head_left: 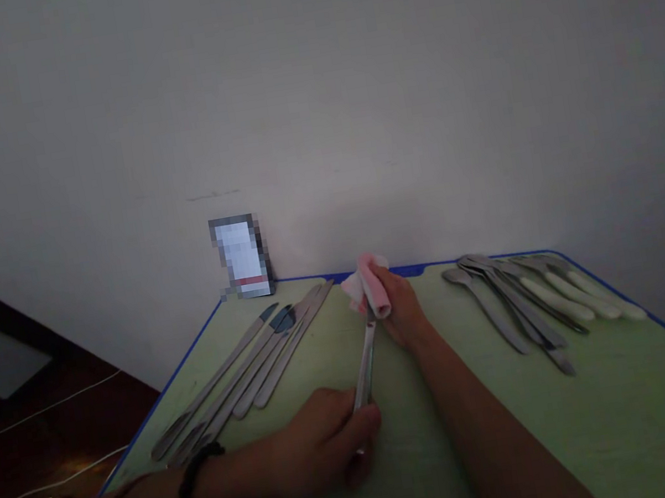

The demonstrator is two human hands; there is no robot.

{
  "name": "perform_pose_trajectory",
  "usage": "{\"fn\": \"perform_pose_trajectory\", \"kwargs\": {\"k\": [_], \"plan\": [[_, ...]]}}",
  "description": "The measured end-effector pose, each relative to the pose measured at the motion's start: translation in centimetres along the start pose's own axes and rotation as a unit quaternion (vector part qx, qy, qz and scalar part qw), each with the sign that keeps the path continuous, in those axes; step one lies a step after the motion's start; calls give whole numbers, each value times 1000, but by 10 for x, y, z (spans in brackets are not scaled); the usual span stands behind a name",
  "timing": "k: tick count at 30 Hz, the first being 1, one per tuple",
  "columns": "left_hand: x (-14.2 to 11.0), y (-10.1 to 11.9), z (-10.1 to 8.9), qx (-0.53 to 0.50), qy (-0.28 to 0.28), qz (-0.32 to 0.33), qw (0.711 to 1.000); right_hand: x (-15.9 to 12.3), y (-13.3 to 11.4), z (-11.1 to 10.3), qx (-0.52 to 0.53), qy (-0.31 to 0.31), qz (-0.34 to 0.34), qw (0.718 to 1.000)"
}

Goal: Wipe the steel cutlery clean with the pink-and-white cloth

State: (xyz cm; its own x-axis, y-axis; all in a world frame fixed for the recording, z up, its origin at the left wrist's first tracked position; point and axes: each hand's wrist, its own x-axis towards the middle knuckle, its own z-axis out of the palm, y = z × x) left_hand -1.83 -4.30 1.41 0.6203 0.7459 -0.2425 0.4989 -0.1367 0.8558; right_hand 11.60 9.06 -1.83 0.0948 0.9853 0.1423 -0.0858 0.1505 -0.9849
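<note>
My left hand (332,440), with a dark beaded bracelet at the wrist, is closed around the near end of a long metal piece of cutlery (364,363). Its shaft points away from me and slants up to the right. A pink and white cloth (373,285) is wrapped about the far end, so the head's kind is hidden. My right hand (404,305) grips that cloth from the right side. Both hands are over the pale green tabletop (422,404).
Several long metal utensils, seemingly knives among them (245,374), lie slanted on the left. On the right is a pile of metal spoons and other cutlery (506,296), some with white handles (570,298). A blurred lit phone (243,255) leans against the wall (310,117) behind the table.
</note>
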Motion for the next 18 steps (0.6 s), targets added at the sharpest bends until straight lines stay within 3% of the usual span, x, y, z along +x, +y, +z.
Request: {"fn": "perform_pose_trajectory", "kwargs": {"k": [4,7,12,18], "plan": [[6,-9,1,-90,38,41,994,-6,-4,2,60,-66,61,994],[10,-14,2,-136,61,51,987,-12,-2,5,2,-99,50,994],[10,-15,3,-141,53,25,988,-15,1,8,-95,-102,9,990],[8,-12,0,-116,59,-4,991,-3,-8,17,-246,-111,0,963]]}}
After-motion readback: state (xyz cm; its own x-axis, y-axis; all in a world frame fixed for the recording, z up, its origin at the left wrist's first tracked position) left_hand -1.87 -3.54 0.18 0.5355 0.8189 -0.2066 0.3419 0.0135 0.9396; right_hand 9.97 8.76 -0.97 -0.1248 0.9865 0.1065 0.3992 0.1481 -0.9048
